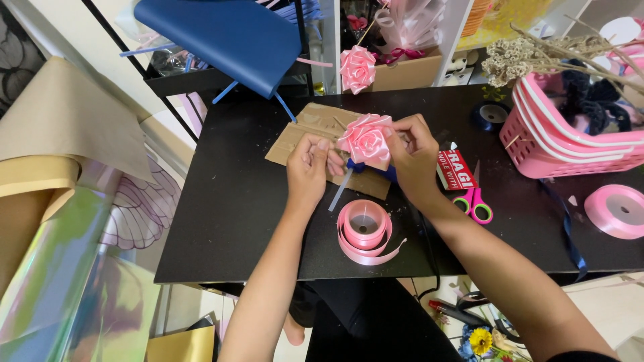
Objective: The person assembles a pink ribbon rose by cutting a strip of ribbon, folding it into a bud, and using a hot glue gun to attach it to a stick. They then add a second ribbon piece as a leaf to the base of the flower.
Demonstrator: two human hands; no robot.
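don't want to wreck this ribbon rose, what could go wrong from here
1. Both hands, the left hand and right hand, pinch the pink ribbon rose in the air; a slip could let the folded petals loosen.
2. The pink ribbon roll sits near the black table edge with a loose tail; a forearm could knock it off.
3. The pink-handled scissors lie beside the right wrist and may catch it.

Black table carries cardboard, pink ribbon roll, scissors, pink basket.
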